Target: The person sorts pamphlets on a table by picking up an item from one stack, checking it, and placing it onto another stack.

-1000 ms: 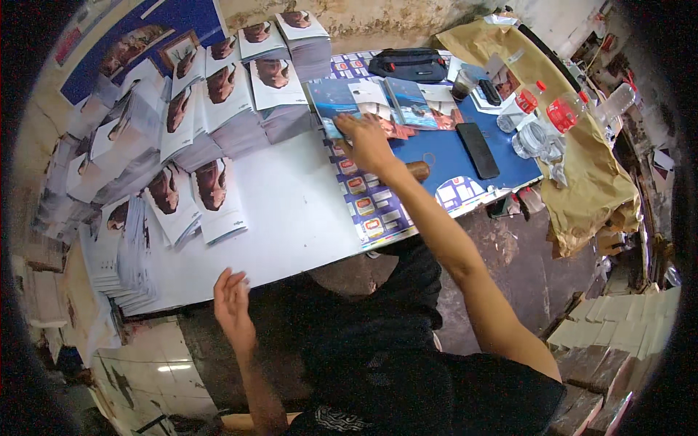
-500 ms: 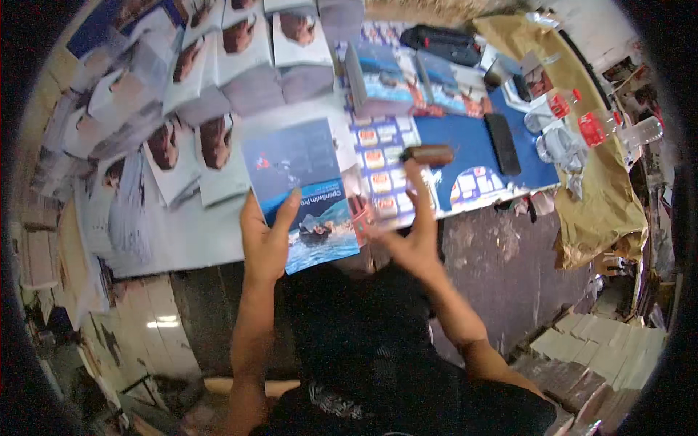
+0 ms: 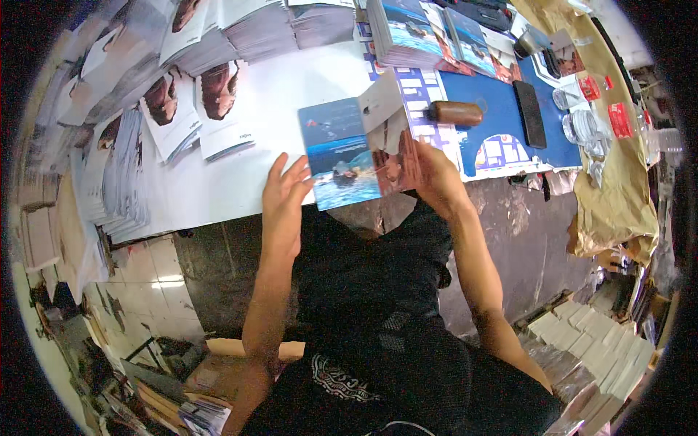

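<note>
A folded glossy leaflet [image 3: 342, 156] is held up over the front edge of the white table, its blue swimmer panel facing me. Its right panel, with a brown and white picture, stands at an angle to the first. My right hand [image 3: 440, 180] grips the leaflet's right edge, the fingers partly hidden behind it. Beside the left edge is my left hand [image 3: 287, 195], fingers apart and thumb close to the paper; it does not grip it.
Stacks of white booklets [image 3: 254, 33] fill the table's back left, with two booklet piles [image 3: 218, 98] nearer. Stacked swimmer leaflets [image 3: 407, 36] stand behind. To the right lie a brown cylindrical object [image 3: 456, 112], a black phone-like slab [image 3: 530, 115] and plastic bottles [image 3: 585, 91] by brown paper [image 3: 618, 211].
The leaflet has moved right, and its brown-pictured panel now shows more widely. My right hand, spread beside it before, now holds its edge. My left hand has let go.
</note>
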Available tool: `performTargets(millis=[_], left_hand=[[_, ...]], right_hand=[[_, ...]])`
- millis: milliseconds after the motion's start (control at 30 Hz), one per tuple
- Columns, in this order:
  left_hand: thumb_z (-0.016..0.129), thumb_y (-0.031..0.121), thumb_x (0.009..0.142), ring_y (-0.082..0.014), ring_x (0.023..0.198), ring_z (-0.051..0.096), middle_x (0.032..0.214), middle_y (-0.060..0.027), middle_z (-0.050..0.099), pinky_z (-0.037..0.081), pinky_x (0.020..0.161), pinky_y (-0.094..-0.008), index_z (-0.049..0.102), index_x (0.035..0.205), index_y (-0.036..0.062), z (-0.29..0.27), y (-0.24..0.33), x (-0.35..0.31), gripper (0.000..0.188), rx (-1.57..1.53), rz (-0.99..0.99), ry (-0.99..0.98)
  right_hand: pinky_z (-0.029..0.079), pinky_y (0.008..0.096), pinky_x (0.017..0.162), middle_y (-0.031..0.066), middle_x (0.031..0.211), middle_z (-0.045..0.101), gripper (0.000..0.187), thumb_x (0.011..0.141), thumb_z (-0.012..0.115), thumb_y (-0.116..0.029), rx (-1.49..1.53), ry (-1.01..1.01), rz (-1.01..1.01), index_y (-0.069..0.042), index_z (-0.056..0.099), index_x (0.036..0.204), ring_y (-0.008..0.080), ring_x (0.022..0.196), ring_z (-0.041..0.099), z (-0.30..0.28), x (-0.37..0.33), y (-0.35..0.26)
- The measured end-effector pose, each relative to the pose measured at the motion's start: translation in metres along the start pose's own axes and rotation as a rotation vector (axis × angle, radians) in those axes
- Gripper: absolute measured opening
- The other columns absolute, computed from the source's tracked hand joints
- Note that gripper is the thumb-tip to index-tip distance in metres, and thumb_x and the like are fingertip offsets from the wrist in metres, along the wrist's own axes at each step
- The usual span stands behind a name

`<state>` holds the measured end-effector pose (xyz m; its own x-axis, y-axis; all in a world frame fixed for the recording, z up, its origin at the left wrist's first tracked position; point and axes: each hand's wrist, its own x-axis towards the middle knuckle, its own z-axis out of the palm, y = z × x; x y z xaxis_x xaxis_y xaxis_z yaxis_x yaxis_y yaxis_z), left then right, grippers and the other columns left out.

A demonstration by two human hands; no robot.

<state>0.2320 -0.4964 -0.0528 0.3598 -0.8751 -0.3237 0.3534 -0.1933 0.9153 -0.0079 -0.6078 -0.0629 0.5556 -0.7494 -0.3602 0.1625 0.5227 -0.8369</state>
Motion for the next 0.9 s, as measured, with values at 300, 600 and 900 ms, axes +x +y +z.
performTargets(millis=[300,600,900], left_hand=[[0.055,0.003,0.093,-0.0356,0.138,0.045,0.149,-0.0313,0.043,0.034,0.118,-0.0427,0.024,0.152,-0.0082,0.01,-0.009,0.006,0.068,-0.085,0.018,-0.04],[0.053,0.005,0.097,-0.0339,0.139,0.045,0.15,-0.028,0.044,0.036,0.117,-0.0423,0.027,0.152,-0.006,0.02,-0.002,0.012,0.062,-0.028,-0.001,-0.01],[0.055,0.005,0.096,-0.0327,0.138,0.046,0.149,-0.0267,0.045,0.038,0.115,-0.0411,0.031,0.15,-0.0064,0.024,-0.004,0.011,0.06,-0.01,0.027,-0.018]], right_hand=[[0.035,0.0536,0.113,0.0302,0.152,0.039,0.061,0.099,0.059,-0.036,-1.455,0.135,-0.668,-0.008,0.042,0.151,0.0464,0.137,0.043,0.045,0.024,0.023],[0.033,0.0535,0.115,0.0258,0.156,0.036,0.063,0.099,0.058,-0.039,-1.624,0.156,-0.712,-0.017,0.038,0.155,0.0432,0.142,0.039,0.036,0.036,0.026],[0.034,0.0517,0.115,0.0249,0.155,0.038,0.059,0.098,0.058,-0.041,-1.702,0.19,-0.741,-0.016,0.046,0.15,0.0414,0.141,0.042,0.037,0.037,0.03]])
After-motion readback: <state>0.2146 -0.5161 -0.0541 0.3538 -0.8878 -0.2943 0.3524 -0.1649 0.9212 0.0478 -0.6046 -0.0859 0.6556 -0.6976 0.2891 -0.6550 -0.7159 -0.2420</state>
